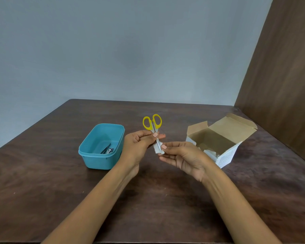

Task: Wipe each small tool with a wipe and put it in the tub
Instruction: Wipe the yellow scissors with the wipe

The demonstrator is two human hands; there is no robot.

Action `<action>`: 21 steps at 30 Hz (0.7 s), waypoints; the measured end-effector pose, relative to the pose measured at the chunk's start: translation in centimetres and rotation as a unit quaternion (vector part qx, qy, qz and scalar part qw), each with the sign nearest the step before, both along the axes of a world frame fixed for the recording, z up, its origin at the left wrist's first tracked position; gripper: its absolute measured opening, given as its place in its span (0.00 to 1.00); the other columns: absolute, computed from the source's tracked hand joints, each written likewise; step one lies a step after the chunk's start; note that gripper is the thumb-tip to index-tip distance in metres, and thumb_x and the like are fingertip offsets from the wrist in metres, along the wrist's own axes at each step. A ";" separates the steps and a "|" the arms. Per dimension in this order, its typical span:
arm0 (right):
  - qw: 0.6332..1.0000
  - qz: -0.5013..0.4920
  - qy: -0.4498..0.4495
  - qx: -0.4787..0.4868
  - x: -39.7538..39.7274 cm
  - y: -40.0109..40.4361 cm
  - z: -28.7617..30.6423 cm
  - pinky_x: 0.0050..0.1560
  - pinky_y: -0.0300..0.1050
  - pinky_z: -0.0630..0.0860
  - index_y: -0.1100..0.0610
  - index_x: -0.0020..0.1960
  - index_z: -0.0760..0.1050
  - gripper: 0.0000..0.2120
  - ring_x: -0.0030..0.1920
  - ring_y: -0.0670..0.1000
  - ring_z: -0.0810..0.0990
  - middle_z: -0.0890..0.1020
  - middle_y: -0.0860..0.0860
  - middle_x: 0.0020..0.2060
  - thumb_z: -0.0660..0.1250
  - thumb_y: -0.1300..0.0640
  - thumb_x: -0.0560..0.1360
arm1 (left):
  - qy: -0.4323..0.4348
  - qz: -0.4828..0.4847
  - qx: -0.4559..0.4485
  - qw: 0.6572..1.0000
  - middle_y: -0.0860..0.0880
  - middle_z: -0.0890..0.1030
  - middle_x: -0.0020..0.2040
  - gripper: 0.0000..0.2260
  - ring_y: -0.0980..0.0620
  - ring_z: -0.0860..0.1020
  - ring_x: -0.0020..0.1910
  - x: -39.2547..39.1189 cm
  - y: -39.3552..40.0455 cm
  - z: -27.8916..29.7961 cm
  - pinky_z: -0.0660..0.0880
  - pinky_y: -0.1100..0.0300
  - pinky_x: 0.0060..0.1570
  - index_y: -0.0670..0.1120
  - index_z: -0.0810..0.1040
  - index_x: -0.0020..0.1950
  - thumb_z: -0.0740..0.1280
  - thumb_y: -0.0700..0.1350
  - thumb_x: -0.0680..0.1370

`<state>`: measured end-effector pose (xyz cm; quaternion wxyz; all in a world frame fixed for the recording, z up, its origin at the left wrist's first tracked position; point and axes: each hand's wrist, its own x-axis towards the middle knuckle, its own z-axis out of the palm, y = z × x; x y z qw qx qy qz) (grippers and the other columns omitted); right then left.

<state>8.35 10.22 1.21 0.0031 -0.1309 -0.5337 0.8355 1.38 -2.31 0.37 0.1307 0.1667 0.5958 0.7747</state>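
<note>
Small scissors with yellow handles (152, 122) are held upright above the table, handles up and blades down. My left hand (139, 145) pinches them near the pivot between thumb and fingers. My right hand (181, 155) pinches a small white wipe (158, 149) folded around the blades. The teal plastic tub (88, 152) stands to the left of my hands and holds a few small metal tools (106, 149).
An open white cardboard box (225, 155) with its flaps up sits at the right, white wipe packets (212, 153) inside. A brown wooden panel (282, 71) rises at the far right. The dark wooden table (42, 173) ends at a grey wall behind.
</note>
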 end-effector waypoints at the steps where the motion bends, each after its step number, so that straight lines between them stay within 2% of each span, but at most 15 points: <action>1: 1.000 0.008 -0.009 -0.011 0.1 0.0 0.1 0.38 0.41 0.82 0.67 0.43 0.78 0.05 0.33 0.49 0.83 0.83 0.57 0.33 0.64 0.71 0.74 | -0.005 0.001 0.005 1.000 0.45 0.85 0.45 0.05 0.54 0.84 0.47 0.0 0.0 0.1 0.78 0.67 0.48 0.36 0.80 0.48 0.67 0.37 0.76; 3: 0.999 0.018 -0.020 -0.030 0.2 0.1 0.2 0.36 0.41 0.82 0.68 0.45 0.78 0.04 0.33 0.49 0.83 0.83 0.57 0.34 0.64 0.71 0.73 | -0.015 -0.001 0.011 1.000 0.45 0.85 0.45 0.04 0.54 0.84 0.47 -0.1 -0.1 0.2 0.78 0.68 0.46 0.38 0.81 0.46 0.66 0.37 0.77; 6: 0.998 0.032 -0.032 -0.035 0.4 0.3 0.4 0.35 0.40 0.81 0.69 0.47 0.78 0.05 0.34 0.48 0.83 0.83 0.57 0.34 0.64 0.70 0.73 | -0.024 -0.006 0.022 0.999 0.44 0.85 0.47 0.04 0.51 0.83 0.50 -0.2 -0.3 0.1 0.79 0.63 0.50 0.39 0.80 0.47 0.66 0.38 0.77; 8: 0.999 0.022 -0.028 -0.031 0.4 0.6 0.5 0.34 0.39 0.81 0.69 0.47 0.78 0.05 0.32 0.47 0.83 0.83 0.56 0.33 0.64 0.70 0.73 | -0.034 0.005 0.035 0.999 0.44 0.85 0.47 0.05 0.50 0.84 0.49 -0.3 -0.3 0.2 0.80 0.61 0.49 0.39 0.80 0.49 0.66 0.38 0.77; 10: 1.000 -0.023 0.003 0.001 0.3 0.8 0.5 0.34 0.39 0.80 0.70 0.49 0.77 0.06 0.32 0.47 0.82 0.83 0.57 0.34 0.65 0.69 0.74 | -0.042 0.021 0.039 0.998 0.44 0.86 0.45 0.05 0.51 0.84 0.46 -0.3 -0.4 0.4 0.81 0.63 0.44 0.38 0.79 0.50 0.66 0.38 0.77; 12: 0.989 -0.104 0.068 0.076 0.1 0.9 0.4 0.36 0.37 0.80 0.69 0.51 0.77 0.07 0.34 0.47 0.83 0.82 0.58 0.37 0.66 0.68 0.74 | -0.029 0.036 0.012 0.999 0.46 0.86 0.41 0.04 0.51 0.85 0.42 -0.2 -0.5 0.5 0.80 0.63 0.39 0.39 0.80 0.47 0.67 0.38 0.76; 15: 0.941 -0.222 0.164 0.196 0.1 1.1 0.3 0.38 0.37 0.80 0.62 0.46 0.79 0.04 0.36 0.47 0.83 0.82 0.57 0.39 0.67 0.68 0.74 | 0.013 0.030 -0.052 0.998 0.45 0.86 0.39 0.04 0.50 0.85 0.39 0.0 -0.4 0.2 0.80 0.63 0.35 0.38 0.80 0.45 0.67 0.37 0.76; 17: 0.891 -0.275 0.199 0.300 -0.1 1.3 0.0 0.41 0.40 0.80 0.57 0.43 0.79 0.06 0.38 0.46 0.83 0.83 0.55 0.39 0.68 0.67 0.73 | 0.024 0.006 -0.075 0.997 0.43 0.86 0.41 0.05 0.49 0.85 0.39 0.2 -0.4 0.1 0.79 0.63 0.34 0.37 0.81 0.48 0.68 0.38 0.76; 18: 0.861 -0.293 0.212 0.358 -0.3 1.3 -0.2 0.43 0.41 0.80 0.56 0.44 0.80 0.07 0.39 0.46 0.82 0.83 0.53 0.39 0.68 0.67 0.73 | 0.027 -0.005 -0.080 0.996 0.42 0.85 0.41 0.05 0.49 0.85 0.39 0.2 -0.3 0.0 0.79 0.63 0.34 0.37 0.81 0.49 0.68 0.38 0.76; 21: 0.749 -0.320 0.266 0.515 -0.4 1.1 -0.6 0.44 0.35 0.77 0.57 0.47 0.81 0.06 0.41 0.45 0.81 0.84 0.49 0.40 0.69 0.65 0.73 | 0.046 -0.028 -0.109 0.993 0.44 0.86 0.39 0.04 0.50 0.85 0.37 0.4 -0.2 -0.2 0.79 0.64 0.35 0.40 0.82 0.48 0.69 0.39 0.76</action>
